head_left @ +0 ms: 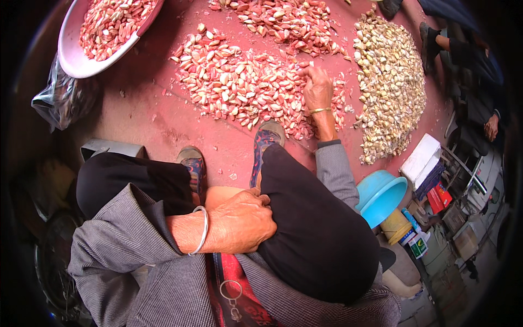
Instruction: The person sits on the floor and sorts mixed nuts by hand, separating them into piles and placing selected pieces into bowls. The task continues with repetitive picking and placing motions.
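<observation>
My right hand [318, 89], with a gold-coloured bangle at the wrist, reaches into the right side of a pile of pink-coated garlic cloves [241, 86]. Its index finger touches the cloves; whether one is pinched under the fingers is hidden. My left hand [243, 225] rests against the black trouser leg [318, 237] over my right thigh, its fingers curled and nothing visible in them. A silver bangle [202, 229] circles that wrist. Just in front of my shoes [267, 137], the pile spreads over the red floor [163, 106].
Farther off lies a redder clove pile [286, 24]. At right is a pale heap of garlic cloves [388, 86]. A pink-white basin [75, 61] holds coated cloves by a clear plastic bag [61, 102]. A blue basin [380, 196] and yellow bucket [396, 227] stand right. Another person's hand [491, 127] shows beyond.
</observation>
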The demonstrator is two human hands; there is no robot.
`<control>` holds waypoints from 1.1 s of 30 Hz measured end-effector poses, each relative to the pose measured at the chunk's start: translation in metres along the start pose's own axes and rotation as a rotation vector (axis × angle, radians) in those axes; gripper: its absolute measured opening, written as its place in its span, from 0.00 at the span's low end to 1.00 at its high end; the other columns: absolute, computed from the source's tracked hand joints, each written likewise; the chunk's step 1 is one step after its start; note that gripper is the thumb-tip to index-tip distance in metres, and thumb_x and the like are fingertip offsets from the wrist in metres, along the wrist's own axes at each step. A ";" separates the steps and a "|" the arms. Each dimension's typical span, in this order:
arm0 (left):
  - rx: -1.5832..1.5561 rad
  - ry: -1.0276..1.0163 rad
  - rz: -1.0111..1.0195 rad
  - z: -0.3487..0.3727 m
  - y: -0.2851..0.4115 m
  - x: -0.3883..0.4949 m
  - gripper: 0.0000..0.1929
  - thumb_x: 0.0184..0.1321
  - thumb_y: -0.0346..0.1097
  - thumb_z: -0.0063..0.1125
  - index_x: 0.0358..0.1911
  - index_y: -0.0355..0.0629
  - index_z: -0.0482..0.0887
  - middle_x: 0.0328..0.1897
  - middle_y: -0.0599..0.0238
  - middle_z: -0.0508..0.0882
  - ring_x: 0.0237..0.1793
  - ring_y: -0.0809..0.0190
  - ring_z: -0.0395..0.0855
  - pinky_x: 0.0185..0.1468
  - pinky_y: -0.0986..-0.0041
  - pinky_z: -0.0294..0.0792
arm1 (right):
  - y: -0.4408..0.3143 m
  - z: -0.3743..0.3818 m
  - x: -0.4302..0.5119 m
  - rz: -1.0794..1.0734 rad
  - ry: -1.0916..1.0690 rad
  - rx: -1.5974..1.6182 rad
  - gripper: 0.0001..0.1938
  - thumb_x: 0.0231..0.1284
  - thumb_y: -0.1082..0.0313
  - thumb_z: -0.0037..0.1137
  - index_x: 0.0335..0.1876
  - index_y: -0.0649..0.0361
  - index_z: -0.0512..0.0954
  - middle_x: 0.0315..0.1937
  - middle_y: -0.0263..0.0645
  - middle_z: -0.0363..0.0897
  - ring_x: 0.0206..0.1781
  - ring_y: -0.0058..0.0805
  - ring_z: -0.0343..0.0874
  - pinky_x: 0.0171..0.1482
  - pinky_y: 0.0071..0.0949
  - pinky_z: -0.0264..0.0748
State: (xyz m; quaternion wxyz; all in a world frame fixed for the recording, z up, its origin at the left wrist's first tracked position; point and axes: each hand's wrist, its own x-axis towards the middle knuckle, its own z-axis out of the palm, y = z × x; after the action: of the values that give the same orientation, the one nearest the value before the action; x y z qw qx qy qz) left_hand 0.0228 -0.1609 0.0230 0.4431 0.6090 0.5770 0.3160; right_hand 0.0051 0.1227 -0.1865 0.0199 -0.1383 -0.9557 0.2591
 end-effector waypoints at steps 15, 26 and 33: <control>-0.031 0.004 -0.027 0.001 -0.001 0.005 0.06 0.34 0.36 0.62 0.15 0.44 0.84 0.21 0.59 0.84 0.38 0.53 0.81 0.49 0.63 0.70 | 0.001 0.045 0.054 -0.184 -0.036 -0.079 0.09 0.55 0.61 0.65 0.34 0.56 0.79 0.38 0.39 0.73 0.48 0.40 0.74 0.51 0.41 0.71; -0.091 0.079 -0.454 -0.022 -0.026 0.004 0.12 0.40 0.29 0.62 0.32 0.38 0.89 0.33 0.52 0.86 0.37 0.46 0.85 0.43 0.62 0.77 | -0.003 -0.014 0.015 0.462 -0.065 0.876 0.08 0.59 0.70 0.66 0.41 0.61 0.80 0.32 0.31 0.83 0.35 0.14 0.79 0.38 0.16 0.78; -1.434 0.828 -0.695 -0.036 -0.058 0.016 0.23 0.74 0.49 0.44 0.52 0.32 0.78 0.41 0.56 0.85 0.37 0.61 0.85 0.40 0.72 0.77 | -0.098 -0.074 -0.027 0.200 -0.536 1.253 0.07 0.59 0.73 0.66 0.40 0.62 0.81 0.36 0.30 0.82 0.43 0.18 0.79 0.48 0.21 0.77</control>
State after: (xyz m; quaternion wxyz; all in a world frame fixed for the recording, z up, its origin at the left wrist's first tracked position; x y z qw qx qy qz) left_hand -0.0323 -0.1420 -0.0169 0.5440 -0.1858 0.5064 0.6428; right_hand 0.0148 0.0705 -0.0726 -0.1649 -0.1193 -0.5801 0.7887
